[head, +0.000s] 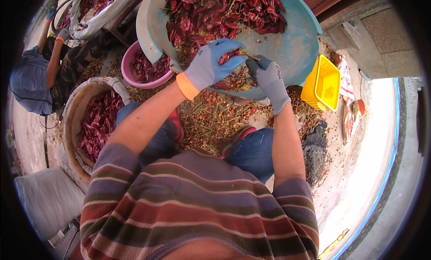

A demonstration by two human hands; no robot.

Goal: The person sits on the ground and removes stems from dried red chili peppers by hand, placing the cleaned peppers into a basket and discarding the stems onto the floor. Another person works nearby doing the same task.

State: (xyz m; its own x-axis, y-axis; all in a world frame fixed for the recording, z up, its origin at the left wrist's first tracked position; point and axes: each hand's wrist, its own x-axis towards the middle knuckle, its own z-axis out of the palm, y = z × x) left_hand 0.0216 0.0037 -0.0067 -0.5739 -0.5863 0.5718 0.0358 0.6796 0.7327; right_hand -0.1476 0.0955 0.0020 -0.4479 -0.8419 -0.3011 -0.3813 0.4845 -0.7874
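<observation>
My left hand [215, 61], in a blue-grey coated glove with an orange cuff, holds a dried red chili pepper [230, 56] above the near rim of a big teal basin [296, 47]. The pepper's stem end points right. There, my right hand [266, 76], in a grey glove with dark fingertips, pinches the pepper's stem [253, 57] between thumb and fingers. A heap of dried red chilies [215, 14] fills the far part of the basin. Bits of stem and seed lie at its near side, partly hidden by my hands.
A pink basin [126, 66] and a wicker basket [69, 125], both with chilies, stand left. A yellow plastic basket [328, 81] sits right. Stems litter the floor [215, 122] between my feet. At far left, another person [33, 74] works beside a cloth-lined container [80, 32] of chilies.
</observation>
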